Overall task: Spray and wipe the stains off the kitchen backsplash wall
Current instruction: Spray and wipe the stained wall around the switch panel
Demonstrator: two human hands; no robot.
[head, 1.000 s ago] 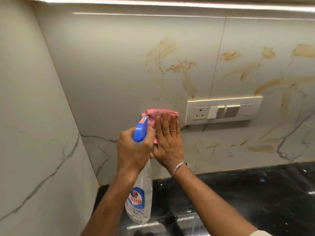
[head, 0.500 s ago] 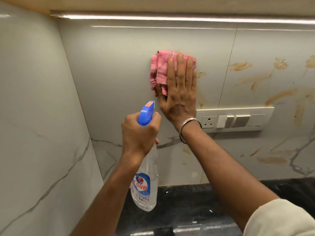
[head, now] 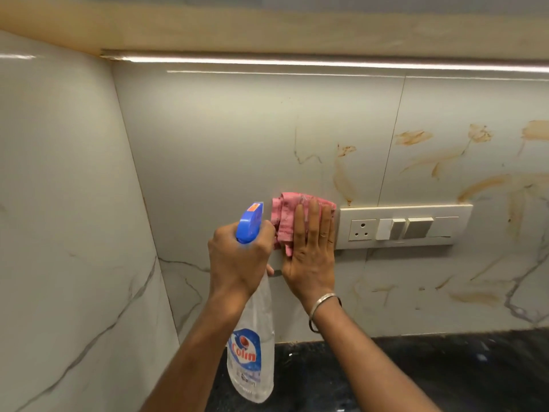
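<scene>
Cloth (head: 284,219) pressed to backsplash (head: 222,144) under flat right hand (head: 310,258), fingers (head: 312,223) straight | left hand (head: 237,260) grip curled round spray bottle (head: 252,352)

View as I monitor it from the remote station.

(a) Cream switch plate (head: 404,226), immediately right of the right grip (head: 309,257), its left edge just beside that grip. Left to right I read one three-pin socket (head: 361,229), two rocker switches (head: 419,228) and one blank section.

(b) Black speckled desk (head: 445,373), below and to the right of both grips, running out of view on the right.

(c) Light strip (head: 326,64), lit, horizontal, well above the grips.

(d) Pale wood-toned band (head: 267,28), directly over the strip and spanning my whole view.

(e) Glossy side wall (head: 59,233) with thin grey veins, left of the left grip (head: 237,260), ending in a vertical corner.
</scene>
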